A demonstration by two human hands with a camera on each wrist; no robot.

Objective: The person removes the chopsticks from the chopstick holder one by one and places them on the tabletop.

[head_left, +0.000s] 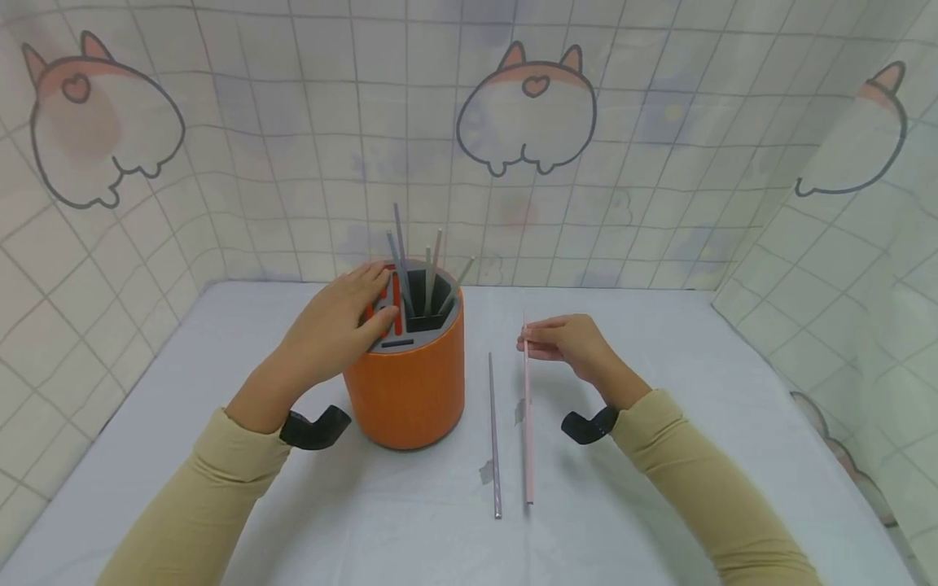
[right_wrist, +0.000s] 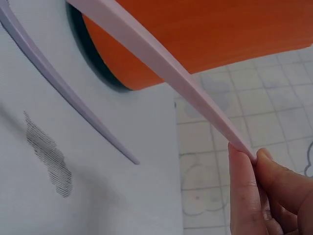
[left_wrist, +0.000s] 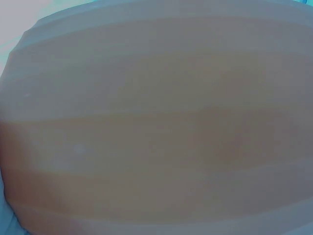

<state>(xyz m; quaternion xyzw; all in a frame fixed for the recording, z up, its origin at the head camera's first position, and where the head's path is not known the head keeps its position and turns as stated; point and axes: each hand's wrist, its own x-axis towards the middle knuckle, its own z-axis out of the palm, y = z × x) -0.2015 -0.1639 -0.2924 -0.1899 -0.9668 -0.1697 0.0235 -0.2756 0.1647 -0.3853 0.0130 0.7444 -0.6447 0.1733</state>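
Observation:
My right hand point(head_left: 567, 350) pinches a pink chopstick point(head_left: 528, 423) near its thin far end, between thumb and fingers. In the right wrist view, the pink chopstick point(right_wrist: 161, 68) slants up from the fingertips, raised off the table there. To its left a purple chopstick point(head_left: 494, 439) lies on the table. My left hand point(head_left: 333, 325) rests over the left side of the top of an orange round utensil holder point(head_left: 410, 399), fingers extended. Several chopsticks point(head_left: 430, 281) stand in the holder's dark open compartment. An orange surface fills the left wrist view, hiding that hand there.
The white table point(head_left: 410, 521) ends at a white tiled-pattern backdrop point(head_left: 410, 163) with cartoon animal drawings. A grey patch point(head_left: 486, 472) marks the table beside the purple chopstick. Red-edged slots point(head_left: 398, 303) run across the holder's top beside the left fingers.

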